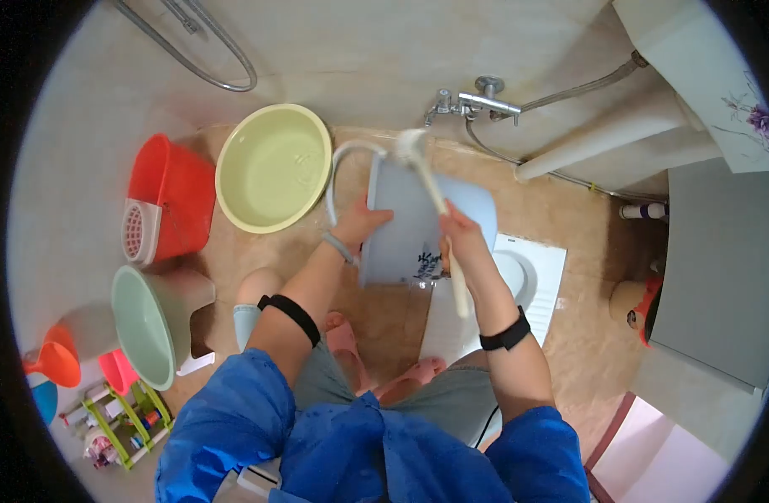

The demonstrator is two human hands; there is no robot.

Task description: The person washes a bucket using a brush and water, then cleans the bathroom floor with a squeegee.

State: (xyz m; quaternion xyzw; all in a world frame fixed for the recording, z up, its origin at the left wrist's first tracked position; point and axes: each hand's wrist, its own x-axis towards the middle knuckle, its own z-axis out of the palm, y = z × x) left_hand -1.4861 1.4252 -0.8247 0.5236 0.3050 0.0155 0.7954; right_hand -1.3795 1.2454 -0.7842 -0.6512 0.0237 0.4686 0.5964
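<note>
A pale blue bucket (pixel 397 247) lies tipped on its side over the floor, dark writing on its wall. Its whitish bail handle (pixel 332 172) loops out to the left. My left hand (pixel 363 226) grips the bucket near its rim, thumb on the wall and the other fingers mostly hidden. In my right hand (pixel 464 239) is the pale handle of a long-handled brush (pixel 432 186). The whitish brush head, slightly blurred, is above the bucket's far side; whether it touches the bucket I cannot tell.
A white squat toilet (pixel 548 256) is set in the floor to the right. Leftward stand a yellow basin (pixel 271 172), a red mop bucket (pixel 179 197) and a green basin (pixel 141 327). A tap (pixel 489 102) juts from the far wall. At right is a grey cabinet (pixel 720 277).
</note>
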